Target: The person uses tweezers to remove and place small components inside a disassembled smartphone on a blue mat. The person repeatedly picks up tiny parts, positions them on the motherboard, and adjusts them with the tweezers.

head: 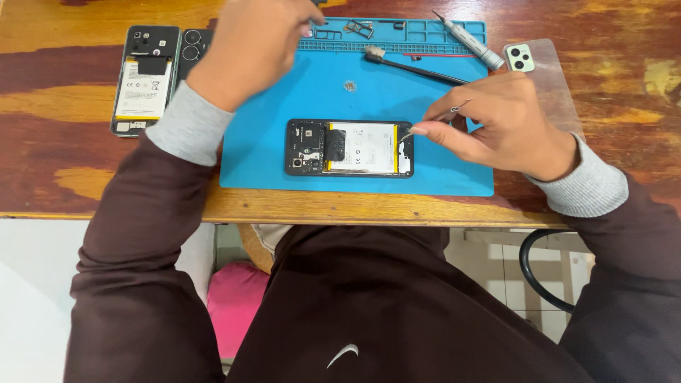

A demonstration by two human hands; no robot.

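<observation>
The opened black smartphone with its white battery exposed lies mid-frame on the blue silicone mat. Thin metal tweezers are pinched in the right hand at its right end; a slip could scratch components. The left hand is curled at upper left, its grip hidden.

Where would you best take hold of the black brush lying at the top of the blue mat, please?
Probably the slim black handle of the brush, near its middle, pinched from above across its width. It lies flat and slanted on the blue mat, bristle head to the left, with bare mat on both sides there. Further right the handle nears the right hand and the grey screwdriver.
</observation>
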